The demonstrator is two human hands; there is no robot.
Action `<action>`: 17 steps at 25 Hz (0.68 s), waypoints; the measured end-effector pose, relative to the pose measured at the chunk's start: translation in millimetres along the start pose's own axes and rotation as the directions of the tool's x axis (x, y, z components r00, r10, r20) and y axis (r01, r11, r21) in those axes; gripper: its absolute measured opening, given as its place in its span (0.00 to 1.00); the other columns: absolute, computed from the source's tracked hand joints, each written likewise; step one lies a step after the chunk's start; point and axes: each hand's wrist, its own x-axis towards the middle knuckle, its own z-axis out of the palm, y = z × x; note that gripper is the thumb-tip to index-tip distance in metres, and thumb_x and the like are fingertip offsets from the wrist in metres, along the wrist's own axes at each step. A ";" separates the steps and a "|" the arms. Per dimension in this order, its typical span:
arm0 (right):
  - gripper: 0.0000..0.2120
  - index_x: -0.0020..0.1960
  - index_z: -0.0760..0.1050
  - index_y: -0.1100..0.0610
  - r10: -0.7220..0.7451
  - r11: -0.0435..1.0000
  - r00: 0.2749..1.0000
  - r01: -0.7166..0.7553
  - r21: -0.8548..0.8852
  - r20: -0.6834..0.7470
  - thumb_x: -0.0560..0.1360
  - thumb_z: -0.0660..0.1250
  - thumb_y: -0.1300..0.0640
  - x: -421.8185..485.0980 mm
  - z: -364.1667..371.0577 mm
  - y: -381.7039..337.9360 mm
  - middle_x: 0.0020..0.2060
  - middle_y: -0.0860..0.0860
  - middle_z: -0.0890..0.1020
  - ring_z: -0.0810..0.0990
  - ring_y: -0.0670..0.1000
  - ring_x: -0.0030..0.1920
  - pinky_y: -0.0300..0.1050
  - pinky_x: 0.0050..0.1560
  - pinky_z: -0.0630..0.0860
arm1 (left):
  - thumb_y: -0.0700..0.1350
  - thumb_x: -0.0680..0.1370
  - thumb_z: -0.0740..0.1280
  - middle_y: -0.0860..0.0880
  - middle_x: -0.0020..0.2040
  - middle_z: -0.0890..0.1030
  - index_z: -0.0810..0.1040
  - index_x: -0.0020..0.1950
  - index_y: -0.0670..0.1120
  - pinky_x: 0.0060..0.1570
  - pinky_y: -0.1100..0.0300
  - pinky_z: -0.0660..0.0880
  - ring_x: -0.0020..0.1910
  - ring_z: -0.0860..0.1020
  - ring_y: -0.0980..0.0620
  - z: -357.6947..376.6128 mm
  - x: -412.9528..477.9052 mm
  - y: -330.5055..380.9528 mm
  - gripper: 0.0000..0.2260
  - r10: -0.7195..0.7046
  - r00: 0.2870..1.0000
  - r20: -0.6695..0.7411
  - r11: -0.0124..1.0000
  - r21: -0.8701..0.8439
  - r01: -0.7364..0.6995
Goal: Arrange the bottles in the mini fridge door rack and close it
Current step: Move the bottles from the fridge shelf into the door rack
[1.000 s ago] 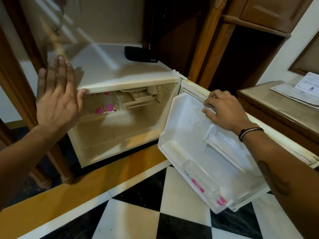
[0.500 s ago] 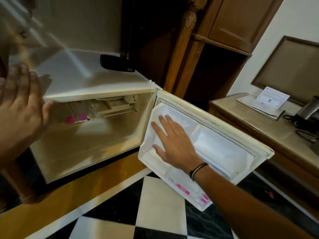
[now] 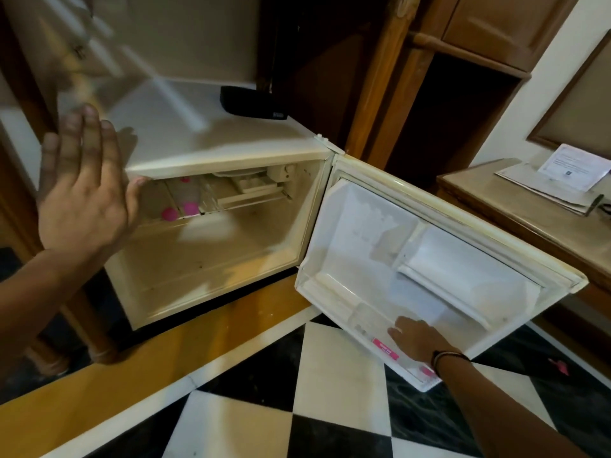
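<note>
The cream mini fridge (image 3: 215, 150) stands open, its door (image 3: 363, 226) swung out to the right. A clear bottle with a pink label (image 3: 367, 322) lies in the lower door rack (image 3: 334, 289). My right hand (image 3: 416, 342) rests on that bottle's right half, fingers laid over it; a grip cannot be made out. Two clear bottles with pink caps (image 3: 186, 203) lie on the upper shelf inside, at the left. My left hand (image 3: 82, 193) is raised flat, fingers apart, thumb at the cabinet's upper left front edge, holding nothing.
A black box (image 3: 251, 104) sits on the fridge top. The upper door rack (image 3: 446, 276) holds nothing. A wooden desk (image 3: 529, 219) with papers (image 3: 568, 173) stands right behind the door. A wooden leg (image 3: 92, 325) is left of the fridge. The floor is chequered tile.
My right hand slid from the door's upper edge down its inner panel to the bottle in the lower rack. The left hand stayed at the fridge's left corner. The view shifted.
</note>
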 end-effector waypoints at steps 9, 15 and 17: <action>0.37 0.77 0.63 0.59 -0.095 0.985 0.972 0.061 0.162 0.215 0.79 0.56 0.33 -0.2 -17.3 -15.2 0.73 0.57 0.73 0.78 0.54 0.65 0.38 0.57 0.75 | 0.59 0.91 0.46 0.38 0.93 0.44 0.45 0.92 0.38 0.90 0.45 0.36 0.93 0.41 0.40 -23.7 -7.6 17.9 0.36 -0.059 0.997 -0.057 0.990 0.126 0.065; 0.23 0.80 0.56 0.50 -0.082 0.994 0.997 0.081 -0.068 -0.012 0.85 0.49 0.50 -2.8 -43.6 -70.7 0.52 0.56 0.79 0.77 0.54 0.42 0.49 0.45 0.77 | 0.62 0.90 0.43 0.39 0.93 0.42 0.42 0.92 0.39 0.90 0.39 0.44 0.93 0.42 0.40 -23.3 -4.9 20.0 0.37 -0.052 0.999 -0.012 0.986 0.160 0.053; 0.22 0.78 0.62 0.51 -0.164 0.959 0.983 0.140 -0.247 -0.079 0.84 0.50 0.51 0.1 -60.7 -103.0 0.54 0.57 0.79 0.78 0.58 0.46 0.50 0.47 0.77 | 0.62 0.91 0.44 0.38 0.93 0.42 0.42 0.92 0.39 0.90 0.40 0.43 0.93 0.43 0.40 -23.8 -5.0 21.0 0.37 -0.063 0.998 -0.010 0.980 0.187 0.064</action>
